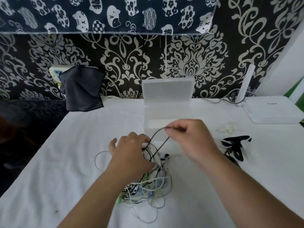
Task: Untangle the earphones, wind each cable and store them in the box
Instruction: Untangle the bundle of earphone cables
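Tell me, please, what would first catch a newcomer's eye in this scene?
Probably the tangled pile of earphone cables in the middle of the white table, with the right hand pinching a black cable loop lifted out of it and the left hand pressed on the tangle. Behind them stands the open clear plastic box.

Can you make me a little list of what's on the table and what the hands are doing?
table: white cloth covers it
tangle: black, white and green earphone cables in a heap, near the middle
right hand: pinches a black cable, pulls a loop up
left hand: rests on the heap, fingers in the cables
box: clear, lid open, behind the hands, looks empty
right side: black ties, white router
back left: dark cloth
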`<state>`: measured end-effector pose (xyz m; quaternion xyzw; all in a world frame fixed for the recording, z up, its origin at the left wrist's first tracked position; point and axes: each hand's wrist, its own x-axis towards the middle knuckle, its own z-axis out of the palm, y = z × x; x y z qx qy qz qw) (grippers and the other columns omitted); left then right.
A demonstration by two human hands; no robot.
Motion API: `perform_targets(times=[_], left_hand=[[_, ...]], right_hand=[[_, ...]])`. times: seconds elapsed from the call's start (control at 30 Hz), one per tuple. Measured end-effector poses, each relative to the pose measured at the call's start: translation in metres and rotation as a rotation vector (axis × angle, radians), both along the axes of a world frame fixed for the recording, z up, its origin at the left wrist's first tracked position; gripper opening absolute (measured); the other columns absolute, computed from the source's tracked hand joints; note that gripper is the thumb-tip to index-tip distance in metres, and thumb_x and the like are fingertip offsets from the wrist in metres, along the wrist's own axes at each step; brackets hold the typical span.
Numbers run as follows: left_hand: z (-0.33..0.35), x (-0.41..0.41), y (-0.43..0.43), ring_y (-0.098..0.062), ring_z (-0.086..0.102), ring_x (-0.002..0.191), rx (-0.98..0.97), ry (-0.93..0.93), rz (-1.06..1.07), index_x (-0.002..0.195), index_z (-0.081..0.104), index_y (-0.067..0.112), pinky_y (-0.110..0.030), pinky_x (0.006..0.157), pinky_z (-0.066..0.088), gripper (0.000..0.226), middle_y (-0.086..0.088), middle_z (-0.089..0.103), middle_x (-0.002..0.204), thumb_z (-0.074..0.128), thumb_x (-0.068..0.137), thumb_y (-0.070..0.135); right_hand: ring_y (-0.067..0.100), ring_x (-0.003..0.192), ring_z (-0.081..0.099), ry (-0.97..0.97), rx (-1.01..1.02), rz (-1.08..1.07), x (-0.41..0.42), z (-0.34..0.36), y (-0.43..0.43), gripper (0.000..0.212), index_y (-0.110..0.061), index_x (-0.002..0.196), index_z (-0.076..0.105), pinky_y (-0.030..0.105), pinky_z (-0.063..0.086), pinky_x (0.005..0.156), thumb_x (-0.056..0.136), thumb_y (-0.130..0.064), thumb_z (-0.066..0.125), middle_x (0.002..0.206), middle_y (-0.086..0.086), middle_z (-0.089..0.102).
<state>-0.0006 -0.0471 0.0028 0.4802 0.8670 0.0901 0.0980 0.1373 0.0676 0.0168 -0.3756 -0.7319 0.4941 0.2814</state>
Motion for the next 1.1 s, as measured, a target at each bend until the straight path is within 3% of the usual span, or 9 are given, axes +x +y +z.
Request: perform_targets(times=[0.2, 0.3, 0.43, 0.57, 0.7, 0.8, 0.87, 1.0, 1.1], left_hand=[[0.020, -0.032, -0.014, -0.008, 0.052, 0.091, 0.245, -0.170, 0.150, 0.081, 0.066, 0.044, -0.040, 0.094, 0.031, 0.055, 0.018, 0.054, 0.083, 0.057, 0.050, 0.090], [0.020, -0.049, -0.021, -0.007, 0.058, 0.084, 0.329, -0.216, 0.238, 0.070, 0.070, 0.045, -0.043, 0.092, 0.038, 0.032, 0.021, 0.062, 0.072, 0.065, 0.067, 0.076], [0.017, -0.081, -0.037, -0.034, 0.065, 0.077, 0.345, -0.255, 0.517, 0.059, 0.070, 0.033, -0.047, 0.083, 0.051, 0.026, 0.013, 0.057, 0.050, 0.077, 0.074, 0.053], [0.020, -0.088, -0.044, -0.028, 0.060, 0.095, 0.108, 0.057, 0.643, 0.079, 0.069, 0.029, -0.039, 0.088, 0.037, 0.010, 0.003, 0.067, 0.086, 0.066, 0.086, 0.037], [0.025, -0.062, -0.035, -0.022, 0.058, 0.105, 0.410, 0.166, 0.317, 0.110, 0.069, 0.030, -0.038, 0.095, 0.035, 0.032, 0.000, 0.058, 0.120, 0.069, 0.084, 0.010], [0.035, -0.025, -0.022, 0.002, 0.059, 0.056, 0.503, -0.300, -0.085, 0.122, 0.065, 0.029, -0.008, 0.064, 0.042, 0.039, 0.017, 0.064, 0.118, 0.064, 0.089, 0.008], [0.030, -0.006, -0.013, -0.003, 0.056, 0.047, 0.397, -0.491, -0.167, 0.124, 0.063, 0.037, -0.008, 0.055, 0.041, 0.039, 0.025, 0.067, 0.111, 0.066, 0.088, 0.020], [0.012, -0.012, -0.003, 0.002, 0.063, 0.079, 0.328, -0.316, -0.143, 0.097, 0.072, 0.031, -0.023, 0.075, 0.051, 0.009, 0.018, 0.068, 0.093, 0.067, 0.091, 0.026], [0.011, -0.024, -0.001, -0.004, 0.059, 0.074, 0.332, -0.187, -0.051, 0.088, 0.072, 0.026, -0.028, 0.070, 0.050, 0.011, 0.012, 0.067, 0.084, 0.063, 0.094, 0.023]], right_hand=[[0.016, 0.052, 0.052, 0.611, -0.681, -0.086, 0.004, 0.030, 0.001, 0.009, -0.007, 0.089, 0.061, 0.038, 0.059, 0.070, 0.095, -0.002, 0.056, 0.058, 0.002, 0.047], [0.011, 0.045, 0.028, 0.622, -0.700, -0.171, 0.011, 0.037, 0.008, 0.012, -0.010, 0.084, 0.061, 0.026, 0.040, 0.050, 0.092, -0.002, 0.057, 0.055, -0.003, 0.032], [0.009, 0.042, 0.019, 0.608, -0.638, -0.228, 0.024, 0.044, 0.019, 0.019, -0.014, 0.077, 0.061, 0.020, 0.018, 0.040, 0.090, -0.001, 0.056, 0.051, -0.005, 0.026], [0.008, 0.039, 0.016, 0.697, -0.700, -0.205, 0.038, 0.049, 0.028, 0.023, -0.016, 0.072, 0.063, 0.020, 0.017, 0.037, 0.091, -0.008, 0.053, 0.049, -0.007, 0.021], [0.007, 0.041, 0.016, 0.627, -0.666, -0.008, 0.035, 0.053, 0.019, 0.017, -0.014, 0.076, 0.072, 0.019, 0.015, 0.039, 0.084, -0.016, 0.057, 0.051, -0.007, 0.021], [0.007, 0.043, 0.018, 0.594, -0.638, 0.154, 0.025, 0.055, 0.008, 0.019, -0.015, 0.076, 0.074, 0.018, 0.020, 0.039, 0.081, -0.023, 0.058, 0.054, -0.005, 0.021], [0.007, 0.043, 0.021, 0.619, -0.631, 0.202, 0.022, 0.056, 0.006, 0.022, -0.016, 0.075, 0.072, 0.018, 0.025, 0.039, 0.084, -0.025, 0.055, 0.055, -0.004, 0.023], [0.007, 0.046, 0.028, 0.810, -0.721, 0.241, 0.026, 0.063, 0.013, 0.031, -0.020, 0.071, 0.067, 0.020, 0.035, 0.045, 0.092, -0.030, 0.048, 0.056, -0.005, 0.033], [0.007, 0.051, 0.030, 0.954, -0.748, 0.254, 0.038, 0.069, 0.022, 0.034, -0.023, 0.069, 0.064, 0.018, 0.041, 0.051, 0.095, -0.034, 0.044, 0.058, -0.008, 0.038]])
